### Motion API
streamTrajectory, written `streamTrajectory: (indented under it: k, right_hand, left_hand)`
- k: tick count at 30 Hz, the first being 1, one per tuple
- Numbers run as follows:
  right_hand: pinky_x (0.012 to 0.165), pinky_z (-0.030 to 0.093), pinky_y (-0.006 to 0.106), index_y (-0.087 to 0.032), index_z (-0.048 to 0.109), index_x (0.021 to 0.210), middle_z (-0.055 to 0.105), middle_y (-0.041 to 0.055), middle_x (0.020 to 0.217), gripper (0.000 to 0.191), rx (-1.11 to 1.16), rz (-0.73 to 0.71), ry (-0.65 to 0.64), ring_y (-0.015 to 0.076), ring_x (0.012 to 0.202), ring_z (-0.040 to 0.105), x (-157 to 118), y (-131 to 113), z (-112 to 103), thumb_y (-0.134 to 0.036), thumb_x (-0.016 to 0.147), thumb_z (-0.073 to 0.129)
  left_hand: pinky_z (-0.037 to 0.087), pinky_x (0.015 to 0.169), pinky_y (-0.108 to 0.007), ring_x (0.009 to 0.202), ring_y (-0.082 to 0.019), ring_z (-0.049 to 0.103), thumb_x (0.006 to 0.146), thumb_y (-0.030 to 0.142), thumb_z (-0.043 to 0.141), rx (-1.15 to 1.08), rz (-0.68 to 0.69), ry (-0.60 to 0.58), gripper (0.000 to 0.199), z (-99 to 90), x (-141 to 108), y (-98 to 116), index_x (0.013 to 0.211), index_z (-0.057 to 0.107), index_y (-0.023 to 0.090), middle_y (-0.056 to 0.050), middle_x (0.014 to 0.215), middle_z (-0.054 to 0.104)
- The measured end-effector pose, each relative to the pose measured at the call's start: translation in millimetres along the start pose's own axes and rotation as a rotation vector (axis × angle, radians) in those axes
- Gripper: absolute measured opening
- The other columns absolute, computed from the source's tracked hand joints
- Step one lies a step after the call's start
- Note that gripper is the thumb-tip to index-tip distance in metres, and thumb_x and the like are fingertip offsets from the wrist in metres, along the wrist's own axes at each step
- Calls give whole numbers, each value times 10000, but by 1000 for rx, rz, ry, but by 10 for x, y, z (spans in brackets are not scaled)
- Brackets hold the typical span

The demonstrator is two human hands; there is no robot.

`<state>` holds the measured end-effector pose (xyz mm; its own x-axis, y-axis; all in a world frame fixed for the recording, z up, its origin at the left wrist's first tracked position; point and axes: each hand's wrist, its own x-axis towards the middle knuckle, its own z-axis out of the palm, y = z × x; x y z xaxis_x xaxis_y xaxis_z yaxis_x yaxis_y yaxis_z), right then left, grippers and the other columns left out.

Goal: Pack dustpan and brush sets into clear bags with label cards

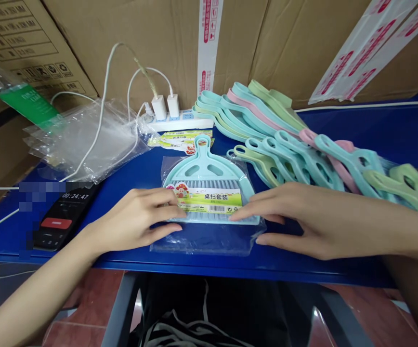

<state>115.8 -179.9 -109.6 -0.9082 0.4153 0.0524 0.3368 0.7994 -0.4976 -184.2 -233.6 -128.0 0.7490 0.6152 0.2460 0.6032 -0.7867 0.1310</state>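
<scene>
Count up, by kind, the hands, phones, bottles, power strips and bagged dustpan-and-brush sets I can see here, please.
Left hand and right hand: 2
Phone: 1
Green-labelled bottle: 1
Power strip: 1
Bagged dustpan-and-brush set: 1
Total: 6

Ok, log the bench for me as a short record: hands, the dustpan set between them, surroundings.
Dustpan set: pale blue, handle beyond the clear bag's edge
Label card: across brush bristles
Left hand: on the card's left end
Right hand: at the set's lower right
Left side: phone, clear bags
Right side: blue, green, pink plastic pieces
Behind: power strip, loose cards
</scene>
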Motion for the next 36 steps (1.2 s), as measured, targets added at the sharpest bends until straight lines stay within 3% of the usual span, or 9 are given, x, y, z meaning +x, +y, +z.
streamTrajectory:
  k: [3, 8, 14, 17, 23, 27, 36]
  right_hand:
    - [797, 508, 319, -194, 705, 1073, 734, 74, 1028, 294, 41, -59, 10, 190, 934, 669, 44, -32, 23, -232, 954, 439]
    - [698, 468, 315, -182, 669, 964, 673, 72, 887, 184, -114, -79, 142, 200, 823, 613, 152, 41, 162, -305, 939, 535]
    - [700, 446, 320, -204, 613, 831, 634, 50, 818, 160, -134, -75, 135, 191, 780, 575, 207, 67, 248, -229, 936, 495]
    - [722, 443, 325, -206, 584, 813, 619, 42, 804, 175, -60, -63, 132, 186, 774, 568, 210, 55, 252, -200, 943, 467]
    - [735, 433, 338, -220, 474, 805, 584, 58, 847, 178, 32, 34, 87, 206, 819, 546, 225, 19, 250, -191, 965, 402]
    - [739, 429, 346, -239, 403, 801, 552, 59, 867, 182, 97, 92, 68, 208, 828, 529, 240, -19, 229, -198, 972, 353]
    - [728, 433, 357, -242, 367, 786, 527, 53, 831, 216, 85, 73, 79, 208, 792, 507, 239, -24, 245, -212, 992, 308]
  left_hand:
    - [556, 780, -252, 851, -137, 694, 972, 212, 514, 16, 31, 34, 171, 31, 7, 17, 1004, 681, 201, -20, 916, 723]
    - [574, 824, -285, 841, -148, 697, 961, 309, 557, 12, 37, 32, 164, 40, 18, 38, 1005, 672, 201, -26, 914, 729]
    - [547, 701, -251, 739, -138, 660, 977, 220, 501, 95, 69, 80, 155, 73, 56, 51, 985, 648, 175, -20, 829, 689]
    - [538, 710, -250, 752, -142, 653, 969, 180, 496, 95, 87, 94, 145, 72, 70, 53, 990, 638, 162, -24, 835, 678]
    - [545, 721, -267, 771, -155, 655, 961, 260, 542, 133, 89, 111, 141, 69, 79, 68, 1002, 637, 164, -42, 879, 694]
    - [541, 752, -259, 779, -140, 657, 959, 156, 493, 159, 102, 140, 153, 78, 72, 68, 1040, 623, 156, -42, 906, 716]
    - [518, 630, -272, 698, -139, 641, 986, 151, 412, 198, 158, 164, 208, 113, 116, 69, 1014, 617, 159, -19, 821, 707]
